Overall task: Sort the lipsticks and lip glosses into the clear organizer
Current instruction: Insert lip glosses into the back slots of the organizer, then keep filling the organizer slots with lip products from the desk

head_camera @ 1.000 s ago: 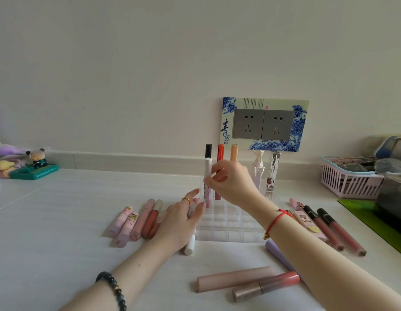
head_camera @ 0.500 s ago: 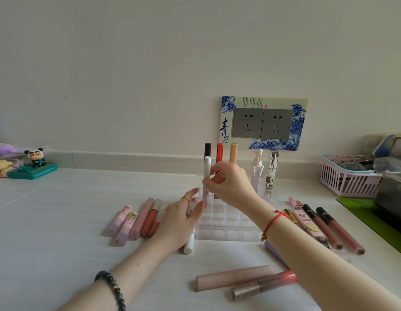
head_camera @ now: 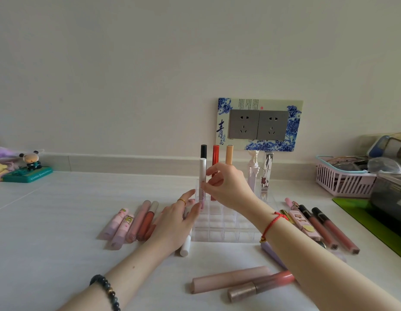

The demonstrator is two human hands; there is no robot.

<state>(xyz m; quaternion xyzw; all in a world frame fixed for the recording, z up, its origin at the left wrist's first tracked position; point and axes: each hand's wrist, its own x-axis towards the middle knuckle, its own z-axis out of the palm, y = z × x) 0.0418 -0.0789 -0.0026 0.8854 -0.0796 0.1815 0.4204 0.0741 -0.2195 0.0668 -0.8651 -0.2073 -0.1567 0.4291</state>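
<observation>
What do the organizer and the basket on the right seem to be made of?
The organizer looks like clear hard plastic, probably acrylic: the table shows through its glossy cell walls. The basket looks like matte pink moulded plastic, judging by its even slatted sides.

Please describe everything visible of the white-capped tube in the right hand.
The white-capped tube is slim, plastic-looking: a long white cap above a clear body with pink inside. It stands upright, its lower end in a left-side cell of the clear organizer. The right hand pinches its middle with thumb and fingertip.
</observation>
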